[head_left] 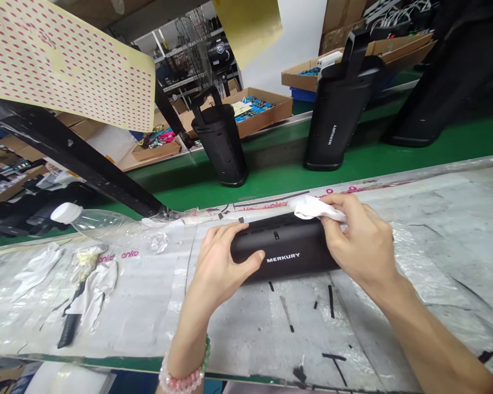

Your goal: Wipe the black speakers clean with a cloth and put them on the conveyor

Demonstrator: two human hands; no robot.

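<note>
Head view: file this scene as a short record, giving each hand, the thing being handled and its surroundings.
Left hand: gripping one end of a black device
Right hand: pinching a white cloth at the device's upper edge
Device lettering: MERKURY, facing the person
To the left: clear bottle lying on its side
Behind: similar black devices standing on a green surface

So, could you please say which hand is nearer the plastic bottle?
Left: the left hand holds the speaker, right of the bottle; the right hand, holding a cloth, is farther right.
</note>
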